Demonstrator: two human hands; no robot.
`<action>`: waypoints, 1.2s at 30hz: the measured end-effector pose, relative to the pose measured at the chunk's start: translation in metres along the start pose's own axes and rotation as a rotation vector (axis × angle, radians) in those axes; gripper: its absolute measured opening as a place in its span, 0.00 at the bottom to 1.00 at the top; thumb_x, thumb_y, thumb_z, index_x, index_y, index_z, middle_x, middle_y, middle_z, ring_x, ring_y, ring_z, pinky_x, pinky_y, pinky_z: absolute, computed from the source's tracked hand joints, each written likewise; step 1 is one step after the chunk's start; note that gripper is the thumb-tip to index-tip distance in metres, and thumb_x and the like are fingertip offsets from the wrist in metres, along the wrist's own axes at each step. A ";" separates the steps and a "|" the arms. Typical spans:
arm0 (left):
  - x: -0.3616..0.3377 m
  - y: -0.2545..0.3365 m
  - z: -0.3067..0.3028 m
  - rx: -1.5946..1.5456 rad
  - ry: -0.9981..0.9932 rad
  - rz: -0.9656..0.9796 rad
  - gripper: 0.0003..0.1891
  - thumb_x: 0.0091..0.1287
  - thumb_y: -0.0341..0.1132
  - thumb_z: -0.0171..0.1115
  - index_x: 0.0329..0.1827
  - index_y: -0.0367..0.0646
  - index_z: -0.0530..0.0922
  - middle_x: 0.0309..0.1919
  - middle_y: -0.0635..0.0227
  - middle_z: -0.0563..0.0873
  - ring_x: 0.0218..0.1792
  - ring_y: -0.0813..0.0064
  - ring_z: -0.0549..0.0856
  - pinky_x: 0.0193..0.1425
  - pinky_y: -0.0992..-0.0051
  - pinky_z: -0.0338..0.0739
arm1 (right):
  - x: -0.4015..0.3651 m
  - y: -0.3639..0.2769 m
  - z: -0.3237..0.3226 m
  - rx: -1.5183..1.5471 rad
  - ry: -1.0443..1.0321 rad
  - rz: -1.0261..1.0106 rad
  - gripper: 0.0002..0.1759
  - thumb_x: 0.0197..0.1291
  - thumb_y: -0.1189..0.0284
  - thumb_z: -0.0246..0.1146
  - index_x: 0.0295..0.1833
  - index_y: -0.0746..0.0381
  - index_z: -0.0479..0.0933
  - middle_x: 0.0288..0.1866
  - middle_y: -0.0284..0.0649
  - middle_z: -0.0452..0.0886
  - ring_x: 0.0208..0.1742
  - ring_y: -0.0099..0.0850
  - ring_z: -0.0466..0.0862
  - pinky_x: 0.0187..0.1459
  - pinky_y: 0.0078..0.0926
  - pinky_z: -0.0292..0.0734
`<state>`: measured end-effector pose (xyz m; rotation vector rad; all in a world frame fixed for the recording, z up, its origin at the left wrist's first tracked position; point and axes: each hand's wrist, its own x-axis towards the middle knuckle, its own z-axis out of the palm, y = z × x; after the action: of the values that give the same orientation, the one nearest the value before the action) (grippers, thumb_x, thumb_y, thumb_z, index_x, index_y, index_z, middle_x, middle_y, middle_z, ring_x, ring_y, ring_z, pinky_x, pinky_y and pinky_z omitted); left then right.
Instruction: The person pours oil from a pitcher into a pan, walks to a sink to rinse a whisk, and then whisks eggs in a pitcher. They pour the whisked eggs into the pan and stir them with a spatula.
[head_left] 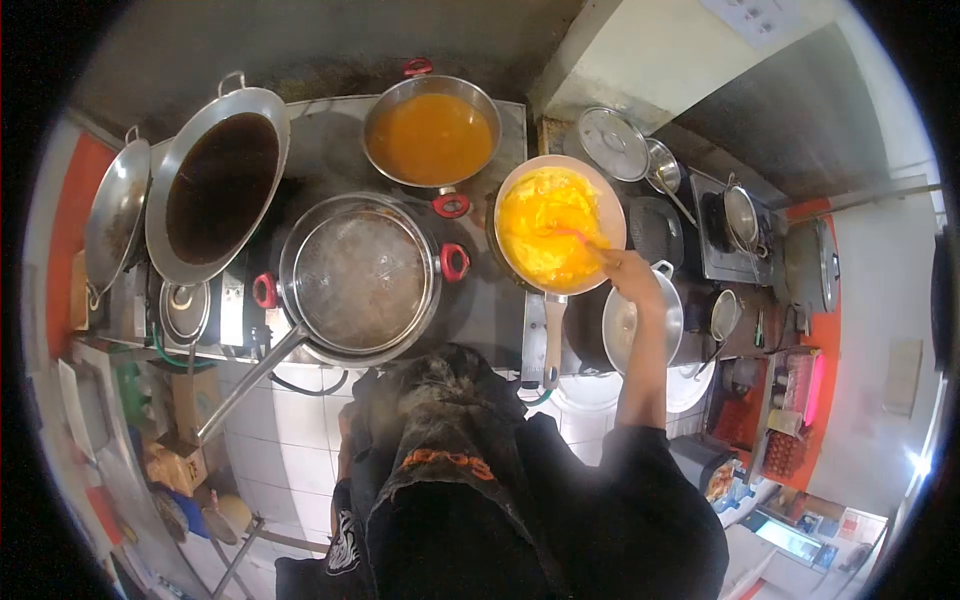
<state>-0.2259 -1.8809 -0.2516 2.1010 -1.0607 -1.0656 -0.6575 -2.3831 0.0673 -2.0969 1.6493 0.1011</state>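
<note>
My right hand [630, 275] is closed round the handle of an orange spatula [575, 236], whose head lies in yellow egg [545, 225] in a light-coloured frying pan [612, 205]. The egg looks partly set, with wet patches. The pan's beige handle [554, 340] points toward my body, and no hand is on it. An empty-looking white pot [645, 325] stands beside the pan, below my right hand. On the left, my forearm [346, 440] hangs down beside my dark clothes; the fingers of my left hand cannot be made out.
A steaming pot [360, 280] with red handles stands left of centre. Behind it is a pan of orange liquid [432, 140]. A large wok of dark liquid [222, 190] is at the left. A metal lid [612, 143] and a second stove [740, 265] are at the right.
</note>
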 end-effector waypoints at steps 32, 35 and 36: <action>-0.010 -0.016 0.015 -0.276 0.061 -0.161 0.15 0.65 0.39 0.60 0.43 0.35 0.81 0.39 0.59 0.86 0.38 0.65 0.83 0.44 0.67 0.77 | 0.043 -0.017 0.009 0.314 -0.180 -0.036 0.22 0.67 0.64 0.59 0.65 0.58 0.75 0.42 0.41 0.83 0.27 0.28 0.78 0.28 0.24 0.76; -0.010 -0.013 0.016 -0.250 0.057 -0.169 0.14 0.65 0.39 0.61 0.44 0.35 0.81 0.38 0.60 0.86 0.38 0.66 0.83 0.43 0.68 0.77 | 0.000 -0.039 -0.019 0.113 -0.256 -0.115 0.21 0.65 0.65 0.58 0.63 0.54 0.76 0.47 0.49 0.83 0.41 0.41 0.83 0.45 0.33 0.77; -0.011 -0.012 0.016 -0.245 0.055 -0.177 0.14 0.65 0.39 0.61 0.44 0.35 0.81 0.38 0.60 0.86 0.38 0.66 0.83 0.43 0.68 0.77 | -0.007 -0.038 -0.023 0.040 -0.273 -0.162 0.20 0.64 0.66 0.58 0.62 0.52 0.77 0.48 0.53 0.83 0.46 0.46 0.84 0.51 0.37 0.77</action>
<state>-0.2383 -1.8668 -0.2650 2.0390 -0.6898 -1.1500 -0.6290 -2.3792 0.1022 -2.0726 1.3089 0.2853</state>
